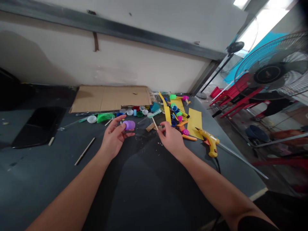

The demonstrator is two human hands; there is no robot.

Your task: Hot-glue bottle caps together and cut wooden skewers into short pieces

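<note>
My left hand [115, 136] is curled around a small purple cap-like piece [129, 125], pinched between thumb and fingertips just above the dark table [144, 186]. My right hand [169, 136] rests on the table to the right, fingers bent around the lower end of a thin wooden stick [154, 123] that leans up and to the left. A small brown scrap [150, 127] lies between the two hands.
Beyond the hands lie several coloured bottle caps [134, 112], yellow foam sheets [194, 120] and a flat cardboard sheet [112, 98]. A yellow glue gun [209, 141] lies at the right with its cord. Loose sticks [84, 150] and a black tray [39, 126] sit left. A fan [274, 69] stands at the right.
</note>
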